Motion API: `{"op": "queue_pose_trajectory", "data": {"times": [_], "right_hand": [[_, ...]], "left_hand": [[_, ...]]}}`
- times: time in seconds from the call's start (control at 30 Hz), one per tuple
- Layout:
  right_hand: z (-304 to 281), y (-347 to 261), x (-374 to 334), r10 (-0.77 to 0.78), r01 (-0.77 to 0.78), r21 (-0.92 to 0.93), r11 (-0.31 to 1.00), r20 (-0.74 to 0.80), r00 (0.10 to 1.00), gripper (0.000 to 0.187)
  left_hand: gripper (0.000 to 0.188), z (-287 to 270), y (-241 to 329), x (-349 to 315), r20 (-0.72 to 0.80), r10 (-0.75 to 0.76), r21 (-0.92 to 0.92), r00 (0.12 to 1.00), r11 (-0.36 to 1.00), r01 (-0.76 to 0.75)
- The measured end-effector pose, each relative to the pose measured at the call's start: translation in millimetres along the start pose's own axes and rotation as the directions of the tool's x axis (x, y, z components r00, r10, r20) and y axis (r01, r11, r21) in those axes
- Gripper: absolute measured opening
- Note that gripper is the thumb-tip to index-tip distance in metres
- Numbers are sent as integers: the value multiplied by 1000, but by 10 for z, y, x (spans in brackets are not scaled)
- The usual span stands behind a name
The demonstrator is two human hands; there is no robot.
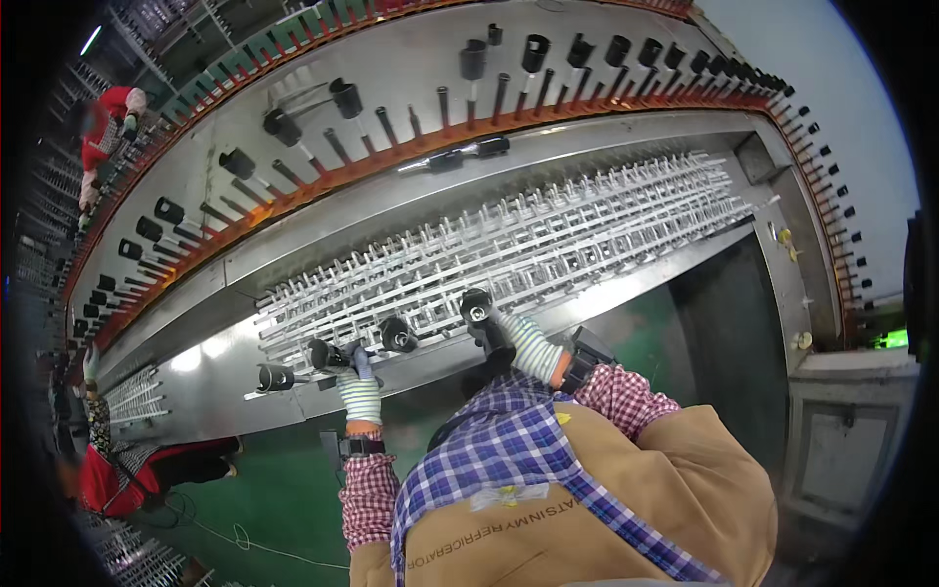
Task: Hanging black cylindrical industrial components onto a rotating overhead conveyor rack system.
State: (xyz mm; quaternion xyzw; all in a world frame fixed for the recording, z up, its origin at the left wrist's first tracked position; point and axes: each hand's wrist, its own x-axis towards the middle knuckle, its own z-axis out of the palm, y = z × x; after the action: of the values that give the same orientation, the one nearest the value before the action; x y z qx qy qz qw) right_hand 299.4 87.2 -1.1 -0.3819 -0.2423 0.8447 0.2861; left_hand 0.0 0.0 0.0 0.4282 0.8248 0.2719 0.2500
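Observation:
My left hand [360, 393], in a striped knit glove, is closed at a black cup-shaped part [327, 354] above the near edge of a metal rack [509, 249]. My right hand [531, 347], gloved alike, grips another black cup-shaped part [476, 306], its open end facing up. Most of the right fingers are hidden behind it. Between my hands, a black cup [398, 336] sits on the rack's near row. One more black cup [275, 377] lies left of my left hand, at the rack's end.
Beyond the steel bench [210, 352], a curved orange rail [391, 154] carries upright posts, many topped with black cups. Two dark pieces [468, 155] lie on the ledge. One co-worker in red [122, 479] is at lower left, another [106, 132] at upper left. A grey cabinet [846, 440] stands right.

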Motion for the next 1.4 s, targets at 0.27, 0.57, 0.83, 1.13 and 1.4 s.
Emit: {"op": "queue_pose_trajectory", "data": {"times": [0.27,0.57,0.83,1.13,1.4], "right_hand": [[-209,-585,-602,-314,76,-589,805,-313,896,34],[-411,-1117,-796,73,101,-821,561,171,983,33],[-1201,-3555,1202,-873,206,-961,184,-63,484,43],[-1296,-3690,1303,-931,569,-809,147,81,356,35],[-3872,-4568,913,-959,435,-857,277,-217,184,31]], "left_hand": [[37,159,186,-20,-103,10,-416,995,908,-52],[32,253,133,-170,-190,-93,-541,977,841,-25],[61,645,769,-103,-280,-390,-491,877,843,218],[30,1458,1549,-889,-504,-239,-525,830,848,-74],[74,1877,1901,-1121,-482,-134,-342,866,939,-45]]}}
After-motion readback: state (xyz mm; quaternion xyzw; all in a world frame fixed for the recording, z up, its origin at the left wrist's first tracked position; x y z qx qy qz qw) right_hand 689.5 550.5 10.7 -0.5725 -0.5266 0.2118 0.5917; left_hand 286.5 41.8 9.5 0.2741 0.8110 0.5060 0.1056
